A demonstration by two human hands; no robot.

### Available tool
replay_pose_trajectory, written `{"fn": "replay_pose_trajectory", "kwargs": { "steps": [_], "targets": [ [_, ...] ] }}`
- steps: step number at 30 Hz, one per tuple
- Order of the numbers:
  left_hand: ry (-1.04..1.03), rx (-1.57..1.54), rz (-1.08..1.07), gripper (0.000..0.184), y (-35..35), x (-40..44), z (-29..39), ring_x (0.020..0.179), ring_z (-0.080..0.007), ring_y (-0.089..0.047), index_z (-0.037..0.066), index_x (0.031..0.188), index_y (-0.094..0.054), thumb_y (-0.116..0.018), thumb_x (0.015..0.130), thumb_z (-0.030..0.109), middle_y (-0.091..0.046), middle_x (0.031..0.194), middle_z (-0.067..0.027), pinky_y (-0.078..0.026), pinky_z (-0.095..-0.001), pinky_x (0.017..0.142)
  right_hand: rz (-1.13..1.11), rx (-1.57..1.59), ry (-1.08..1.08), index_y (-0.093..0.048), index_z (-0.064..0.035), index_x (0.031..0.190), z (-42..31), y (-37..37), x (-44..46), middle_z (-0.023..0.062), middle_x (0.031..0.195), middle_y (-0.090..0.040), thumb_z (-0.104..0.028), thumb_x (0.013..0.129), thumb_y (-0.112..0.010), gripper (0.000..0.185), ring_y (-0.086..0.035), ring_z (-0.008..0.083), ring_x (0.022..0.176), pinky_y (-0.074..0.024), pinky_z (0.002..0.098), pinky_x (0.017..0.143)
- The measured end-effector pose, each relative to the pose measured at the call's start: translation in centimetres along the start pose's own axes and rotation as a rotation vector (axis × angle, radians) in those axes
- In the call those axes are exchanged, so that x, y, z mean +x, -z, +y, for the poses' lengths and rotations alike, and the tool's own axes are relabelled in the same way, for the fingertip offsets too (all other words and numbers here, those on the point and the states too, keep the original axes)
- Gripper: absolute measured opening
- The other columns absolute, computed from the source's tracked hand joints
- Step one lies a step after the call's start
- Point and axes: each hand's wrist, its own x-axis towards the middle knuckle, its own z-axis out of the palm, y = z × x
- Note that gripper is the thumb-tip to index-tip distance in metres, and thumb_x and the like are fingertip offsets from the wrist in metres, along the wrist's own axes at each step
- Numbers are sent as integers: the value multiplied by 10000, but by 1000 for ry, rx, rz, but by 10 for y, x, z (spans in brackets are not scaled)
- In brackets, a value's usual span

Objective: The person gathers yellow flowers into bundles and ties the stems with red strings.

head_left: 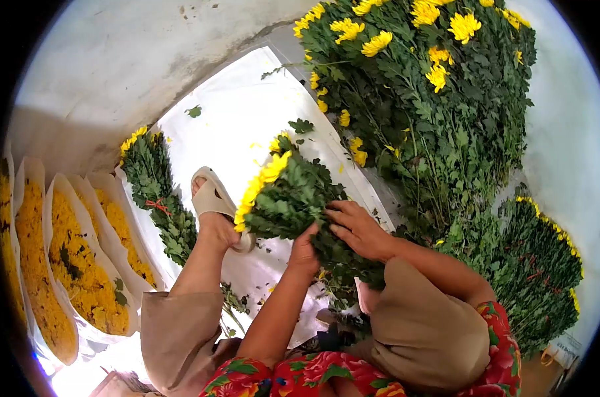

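Observation:
A bunch of yellow chrysanthemums [283, 198] lies across my lap area, its flower heads pointing up and left, its leafy stems toward my right knee. My left hand [304, 250] is closed round the stems from below, its fingers partly hidden by leaves. Against the other side of the same bunch presses my right hand [356, 228], fingers curled over the foliage. Just left of my sandalled foot is another chrysanthemum bunch [161, 192], tied with a red band [158, 206].
A large heap of chrysanthemums [439, 112] fills the upper right. Tied bunches [535, 271] are stacked at the right. Wrapped yellow flowers [88, 258] stand at the left. White sheeting [230, 99] with scattered leaves covers the floor beside the wall [121, 59].

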Motion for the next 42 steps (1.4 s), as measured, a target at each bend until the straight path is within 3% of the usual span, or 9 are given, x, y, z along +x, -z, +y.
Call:
{"fn": "replay_pose_trajectory", "kwargs": {
  "steps": [6, 10, 12, 14, 22, 28, 34, 37, 42],
  "targets": [
    [-41, 20, -66, 424, 25, -13, 11, 1118, -290, -608, -2, 1309, -526, -545, 944, 213, -622, 1232, -137, -483, -439, 986, 76, -194, -323, -424, -4, 1356, 54, -15, 10, 212, 1345, -479, -256, 913, -629, 550, -481, 379, 1216, -414, 427, 1005],
    [-30, 143, -13, 498, 27, -2, 13, 1142, -307, -595, -12, 1318, -512, -549, 888, 237, -606, 1256, -157, -460, -463, 1018, -234, 406, -430, -492, 51, 1314, 89, -31, 14, 195, 1187, -622, -211, 893, -667, 526, -591, 271, 1062, -447, 379, 944],
    [-35, 159, -74, 466, 25, 0, 16, 1132, -302, -600, -15, 1298, -530, -533, 906, 237, -614, 1243, -155, -463, -457, 1012, 209, 332, -415, -512, 40, 1319, 98, -27, 17, 175, 1091, -663, -179, 895, -663, 501, -606, 222, 968, -469, 341, 872],
    [4, 194, -72, 404, 18, 0, 17, 1125, -284, -605, -14, 1269, -555, -559, 942, 223, -629, 1219, -137, -461, -429, 1014, 268, 168, -644, -521, 83, 1281, 64, 35, 38, 158, 1206, -638, -157, 884, -671, 487, -598, 191, 1040, -451, 325, 944],
    [-37, 121, -64, 415, -3, 25, 25, 1111, -283, -612, -7, 1261, -568, -587, 935, 250, -630, 1219, -137, -483, -429, 988, 523, -145, -190, -505, 51, 1298, -14, 152, 42, 207, 825, -640, -313, 944, -613, 520, -528, 223, 654, -471, 328, 682],
    [-56, 182, -14, 444, -23, 28, 40, 1094, -252, -616, 29, 1304, -559, -580, 946, 289, -622, 1243, -92, -510, -418, 942, 399, -276, 54, -565, 37, 1258, -18, 139, -25, 214, 831, -645, -88, 852, -474, 435, -592, 349, 663, -516, 387, 694],
    [-77, 320, 170, 592, -59, 22, 43, 1135, -260, -596, 109, 1346, -531, -454, 973, 563, -600, 1285, -85, -488, -433, 984, 251, -368, 41, -537, -67, 1365, -22, 90, -45, 170, 815, -646, 96, 647, -516, 737, -647, 303, 688, -538, 371, 630],
    [-199, 332, -45, 911, -49, 25, 35, 1319, -296, -439, 126, 1476, -338, -312, 860, 797, -407, 1479, -101, -391, -480, 1084, 265, -326, 163, -520, -152, 1404, -8, 59, -51, 120, 776, -619, 88, 595, -559, 845, -616, 287, 647, -514, 381, 591],
    [-223, 283, -47, 1047, -44, 19, 32, 1333, -317, -408, 118, 1474, -342, -329, 757, 881, -406, 1479, -110, -367, -506, 1094, 70, -379, 51, -469, -232, 1447, -15, 55, -63, 75, 733, -554, 50, 577, -588, 922, -567, 273, 606, -486, 378, 551]
  ]
}}
